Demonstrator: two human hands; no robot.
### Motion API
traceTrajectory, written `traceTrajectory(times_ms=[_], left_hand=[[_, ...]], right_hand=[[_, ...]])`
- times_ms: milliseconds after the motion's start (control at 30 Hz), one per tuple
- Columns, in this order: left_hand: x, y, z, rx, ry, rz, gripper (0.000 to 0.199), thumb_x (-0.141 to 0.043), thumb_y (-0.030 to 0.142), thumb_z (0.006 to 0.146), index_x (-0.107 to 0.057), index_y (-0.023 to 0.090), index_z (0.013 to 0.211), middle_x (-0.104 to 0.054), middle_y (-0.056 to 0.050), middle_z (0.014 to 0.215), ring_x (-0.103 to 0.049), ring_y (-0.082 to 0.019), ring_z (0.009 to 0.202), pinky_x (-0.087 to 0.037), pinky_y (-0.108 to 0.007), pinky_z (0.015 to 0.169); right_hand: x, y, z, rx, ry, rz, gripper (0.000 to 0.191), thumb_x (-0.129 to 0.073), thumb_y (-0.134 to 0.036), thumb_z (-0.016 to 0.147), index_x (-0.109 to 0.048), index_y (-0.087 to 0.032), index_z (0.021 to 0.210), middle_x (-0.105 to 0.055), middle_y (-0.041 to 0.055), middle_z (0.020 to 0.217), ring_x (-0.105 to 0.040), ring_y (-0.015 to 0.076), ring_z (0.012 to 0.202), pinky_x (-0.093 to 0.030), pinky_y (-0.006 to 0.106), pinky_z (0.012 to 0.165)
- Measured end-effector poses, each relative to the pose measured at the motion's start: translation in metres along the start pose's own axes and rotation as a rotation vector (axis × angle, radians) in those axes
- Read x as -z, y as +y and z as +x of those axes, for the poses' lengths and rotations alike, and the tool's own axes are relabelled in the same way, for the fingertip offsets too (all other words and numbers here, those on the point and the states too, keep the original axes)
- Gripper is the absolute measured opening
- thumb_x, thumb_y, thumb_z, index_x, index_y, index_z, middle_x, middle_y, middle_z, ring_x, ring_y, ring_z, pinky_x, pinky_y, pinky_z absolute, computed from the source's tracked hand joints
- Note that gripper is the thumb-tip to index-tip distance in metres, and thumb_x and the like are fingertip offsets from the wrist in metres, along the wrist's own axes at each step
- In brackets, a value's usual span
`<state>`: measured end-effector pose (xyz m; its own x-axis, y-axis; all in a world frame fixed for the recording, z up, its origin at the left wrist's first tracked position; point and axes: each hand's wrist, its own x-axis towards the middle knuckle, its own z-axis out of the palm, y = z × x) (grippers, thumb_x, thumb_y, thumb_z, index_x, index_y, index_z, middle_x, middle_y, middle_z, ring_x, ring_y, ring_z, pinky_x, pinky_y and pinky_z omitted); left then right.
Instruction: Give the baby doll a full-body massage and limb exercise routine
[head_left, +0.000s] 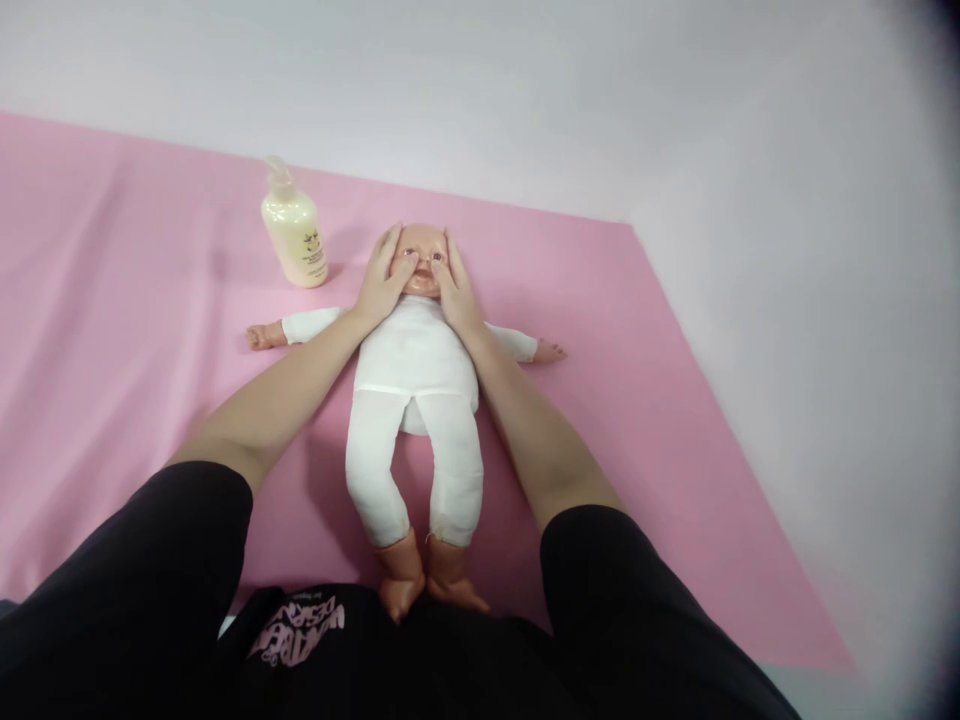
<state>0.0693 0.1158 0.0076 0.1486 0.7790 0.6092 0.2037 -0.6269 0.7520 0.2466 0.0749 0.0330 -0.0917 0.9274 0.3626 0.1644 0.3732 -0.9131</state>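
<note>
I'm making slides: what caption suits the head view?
Left hand and right hand cup the head of a doll lying on pink cloth beside a bottle.

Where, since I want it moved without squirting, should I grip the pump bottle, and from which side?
Probably around the middle of the pump bottle, below the pump head, coming from the left: its rounded body stands exposed there, while the left hand and doll lie to its right.

Bright, diffuse light being shed here!
Soft shadows are thrown beside the doll [415, 350] and the bottle [295, 238]; fine detail is smeared, and the right corners are swallowed by dark blur.
</note>
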Motion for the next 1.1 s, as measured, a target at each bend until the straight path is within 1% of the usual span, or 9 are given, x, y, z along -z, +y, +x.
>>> traceTrajectory(times_ms=[100, 300, 433, 567, 633, 733, 800, 900, 1100], left_hand=[[0.0001, -0.001, -0.0002, 0.008, 0.005, -0.003, 0.088, -0.05, 0.087, 0.093, -0.05, 0.028, 0.158, -0.045, -0.014, 0.168, -0.035, -0.032, 0.161, -0.019, -0.049, 0.137], [0.0001, -0.0004, -0.0011, -0.021, 0.011, -0.016, 0.082, -0.051, 0.084, 0.095, -0.052, 0.03, 0.156, -0.048, -0.012, 0.167, -0.038, -0.031, 0.16, -0.021, -0.048, 0.136], [0.0013, 0.0037, -0.0008, -0.047, 0.001, 0.003, 0.079, -0.05, 0.083, 0.096, -0.056, 0.03, 0.154, -0.049, -0.011, 0.166, -0.037, -0.032, 0.16, -0.02, -0.05, 0.136], [0.0025, 0.0064, 0.0008, -0.074, -0.02, 0.013, 0.076, -0.049, 0.082, 0.097, -0.061, 0.03, 0.151, -0.052, -0.01, 0.165, -0.035, -0.032, 0.161, -0.018, -0.051, 0.137], [0.0029, 0.0063, 0.0016, -0.088, -0.031, 0.018, 0.075, -0.048, 0.081, 0.098, -0.062, 0.029, 0.15, -0.052, -0.011, 0.164, -0.034, -0.032, 0.162, -0.018, -0.051, 0.137], [0.0033, 0.006, 0.0017, -0.094, -0.037, 0.019, 0.074, -0.048, 0.079, 0.1, -0.06, 0.028, 0.151, -0.05, -0.011, 0.166, -0.033, -0.032, 0.163, -0.017, -0.051, 0.137], [0.0033, 0.006, 0.0012, -0.091, -0.04, 0.018, 0.074, -0.048, 0.078, 0.1, -0.058, 0.028, 0.154, -0.047, -0.011, 0.168, -0.03, -0.032, 0.164, -0.015, -0.051, 0.137], [0.0028, 0.005, 0.0004, -0.079, -0.042, 0.022, 0.075, -0.046, 0.078, 0.101, -0.055, 0.029, 0.157, -0.043, -0.011, 0.17, -0.028, -0.032, 0.165, -0.012, -0.051, 0.138], [0.0009, -0.0005, 0.0007, -0.065, -0.027, -0.006, 0.081, -0.049, 0.08, 0.098, -0.048, 0.029, 0.161, -0.042, -0.011, 0.172, -0.028, -0.031, 0.165, -0.014, -0.05, 0.138]], right_hand=[[-0.0001, -0.0042, -0.0016, -0.009, -0.006, 0.031, 0.091, -0.054, -0.074, 0.096, -0.026, -0.029, 0.171, -0.032, -0.0054, 0.177, -0.023, 0.0206, 0.168, -0.016, 0.039, 0.14], [0.001, -0.0038, -0.0017, 0.027, -0.016, 0.029, 0.087, -0.052, -0.073, 0.099, -0.029, -0.026, 0.169, -0.031, -0.0038, 0.177, -0.021, 0.0204, 0.168, -0.014, 0.037, 0.14], [0.0018, -0.0031, -0.0003, 0.108, -0.036, 0.016, 0.084, -0.05, -0.073, 0.099, -0.038, -0.024, 0.165, -0.034, -0.0017, 0.176, -0.024, 0.0203, 0.167, -0.014, 0.036, 0.141], [0.0026, -0.0007, 0.0015, 0.094, -0.031, -0.018, 0.073, -0.049, -0.071, 0.1, -0.048, -0.029, 0.16, -0.042, -0.005, 0.171, -0.02, 0.0203, 0.169, -0.012, 0.038, 0.141], [0.0032, 0.0008, 0.0018, 0.094, -0.032, -0.039, 0.07, -0.049, -0.068, 0.101, -0.051, -0.028, 0.158, -0.044, -0.0043, 0.17, -0.018, 0.0199, 0.169, -0.011, 0.038, 0.141], [0.0039, 0.0016, 0.0018, 0.111, -0.02, -0.063, 0.075, -0.05, -0.067, 0.1, -0.05, -0.02, 0.159, -0.042, 0.0017, 0.172, -0.021, 0.0196, 0.168, -0.011, 0.036, 0.141], [0.0037, 0.0003, 0.0014, 0.1, -0.012, -0.062, 0.077, -0.051, -0.068, 0.1, -0.048, -0.022, 0.16, -0.04, 0.0007, 0.174, -0.022, 0.0187, 0.168, -0.012, 0.036, 0.141], [0.0028, -0.0038, -0.0001, 0.061, -0.018, -0.046, 0.079, -0.051, -0.071, 0.098, -0.042, -0.028, 0.164, -0.036, -0.004, 0.175, -0.022, 0.0181, 0.168, -0.014, 0.036, 0.14], [0.0015, -0.008, -0.003, 0.027, -0.011, -0.028, 0.099, -0.05, -0.08, 0.091, -0.028, -0.022, 0.169, -0.025, 0.0004, 0.18, -0.022, 0.0188, 0.168, -0.016, 0.034, 0.139]])
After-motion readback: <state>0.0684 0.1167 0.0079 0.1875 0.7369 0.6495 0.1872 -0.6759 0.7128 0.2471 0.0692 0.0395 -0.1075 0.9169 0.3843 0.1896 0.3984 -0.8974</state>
